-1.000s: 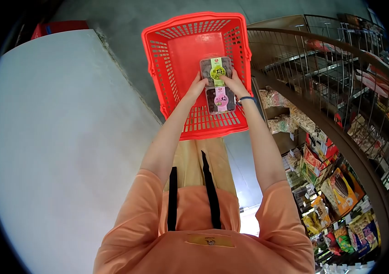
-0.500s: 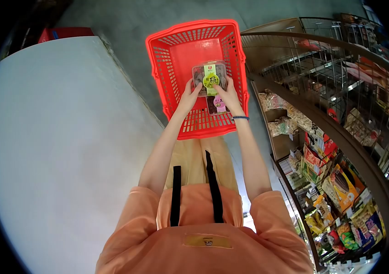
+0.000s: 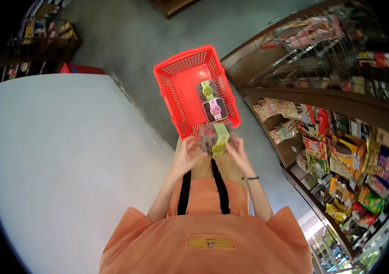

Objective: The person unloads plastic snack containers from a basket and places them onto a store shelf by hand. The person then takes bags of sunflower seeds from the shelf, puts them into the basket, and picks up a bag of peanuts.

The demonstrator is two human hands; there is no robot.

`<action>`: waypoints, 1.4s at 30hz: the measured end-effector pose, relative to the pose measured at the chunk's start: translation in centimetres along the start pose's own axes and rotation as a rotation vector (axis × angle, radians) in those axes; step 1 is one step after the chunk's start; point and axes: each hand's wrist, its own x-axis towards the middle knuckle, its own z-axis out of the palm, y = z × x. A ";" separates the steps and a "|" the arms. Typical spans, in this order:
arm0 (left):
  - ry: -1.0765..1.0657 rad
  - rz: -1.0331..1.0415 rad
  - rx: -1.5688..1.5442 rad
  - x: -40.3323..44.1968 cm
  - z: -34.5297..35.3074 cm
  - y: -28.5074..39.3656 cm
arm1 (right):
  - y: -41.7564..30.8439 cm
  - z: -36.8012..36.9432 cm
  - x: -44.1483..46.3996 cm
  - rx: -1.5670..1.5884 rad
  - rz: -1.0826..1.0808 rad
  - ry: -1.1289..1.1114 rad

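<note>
A clear box of dark pieces with a green label band [image 3: 216, 138] is held between my two hands, tilted and blurred, near my waist at the basket's near edge. My left hand [image 3: 186, 155] grips its left side and my right hand [image 3: 239, 155], with a dark band at the wrist, grips its right side. Beyond it stands the red basket [image 3: 181, 86]. Inside the basket lie a green-labelled box [image 3: 207, 91] and, nearer me, a pink-labelled box [image 3: 215, 110].
A large white surface [image 3: 76, 160] fills the left. On the right, shelves [image 3: 272, 137] hold several bagged snacks [image 3: 347, 155], with a wire rack [image 3: 290, 55] above. Grey floor [image 3: 130, 41] lies beyond the basket, and more stocked shelves [image 3: 44, 39] stand at the far left.
My hands have come back toward my body with a green-labelled box, out of the basket. Another green-labelled box now shows inside. The view has shifted, and the basket appears smaller and tilted.
</note>
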 end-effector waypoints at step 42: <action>-1.215 1.064 1.048 -21.3 47.4 19.6 | -7.9 -29.8 -50.7 -0.208 -0.907 0.831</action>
